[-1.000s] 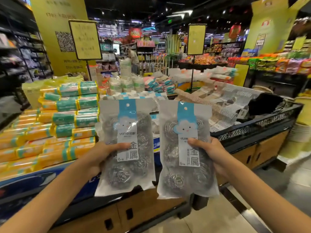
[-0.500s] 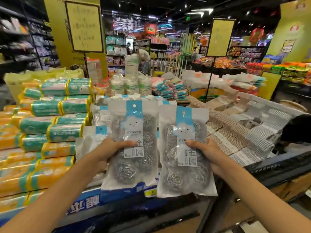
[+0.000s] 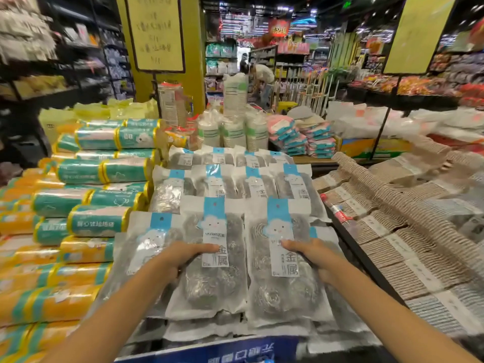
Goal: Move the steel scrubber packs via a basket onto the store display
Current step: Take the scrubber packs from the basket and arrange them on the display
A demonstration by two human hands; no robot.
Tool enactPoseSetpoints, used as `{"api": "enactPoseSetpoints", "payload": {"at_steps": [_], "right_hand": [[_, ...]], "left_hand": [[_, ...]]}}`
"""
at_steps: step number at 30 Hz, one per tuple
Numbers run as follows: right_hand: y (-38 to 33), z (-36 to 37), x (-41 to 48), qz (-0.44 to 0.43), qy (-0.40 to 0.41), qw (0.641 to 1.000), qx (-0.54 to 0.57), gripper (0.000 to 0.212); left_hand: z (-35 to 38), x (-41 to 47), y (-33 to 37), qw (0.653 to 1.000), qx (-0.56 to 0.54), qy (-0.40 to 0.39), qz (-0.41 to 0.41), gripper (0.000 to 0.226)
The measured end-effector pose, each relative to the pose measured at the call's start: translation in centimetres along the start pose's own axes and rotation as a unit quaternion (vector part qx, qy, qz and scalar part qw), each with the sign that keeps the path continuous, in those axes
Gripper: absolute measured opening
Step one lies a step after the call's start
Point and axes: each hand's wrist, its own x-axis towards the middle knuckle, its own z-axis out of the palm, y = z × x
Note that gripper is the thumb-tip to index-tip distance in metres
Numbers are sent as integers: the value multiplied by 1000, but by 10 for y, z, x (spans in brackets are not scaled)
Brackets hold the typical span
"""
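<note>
My left hand (image 3: 178, 260) grips a clear pack of steel scrubbers (image 3: 209, 284) with a blue-and-white label, thumb on its front. A second scrubber pack (image 3: 285, 292) is gripped the same way by my right hand (image 3: 314, 255). Both packs are held low over the near rows of the store display (image 3: 235, 352), where several more scrubber packs (image 3: 235, 182) lie flat in rows. No basket is in view.
Teal and yellow rolls (image 3: 99, 195) are stacked to the left of the scrubber packs. Beige striped cloth packs (image 3: 408, 231) fill the section on the right, behind a dark divider. Two sign stands (image 3: 154, 35) rise behind. A person (image 3: 259, 74) bends in the far aisle.
I have stepped closer and both hands have lowered their packs from upright in the air down over the display's rows of scrubber packs.
</note>
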Motion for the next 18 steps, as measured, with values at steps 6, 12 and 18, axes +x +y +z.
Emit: {"api": "enactPoseSetpoints", "payload": {"at_steps": [6,12,18], "right_hand": [[14,5,50,64,-19,997,-31,58],[25,4,58,37,17,994,-106,62],[18,12,33,-73,109,927,-350,64]], "left_hand": [[5,24,-3,996,54,71,-25,24],[6,37,-19,963,200,181,13,58],[18,29,-31,909,316,247,114,87]]}}
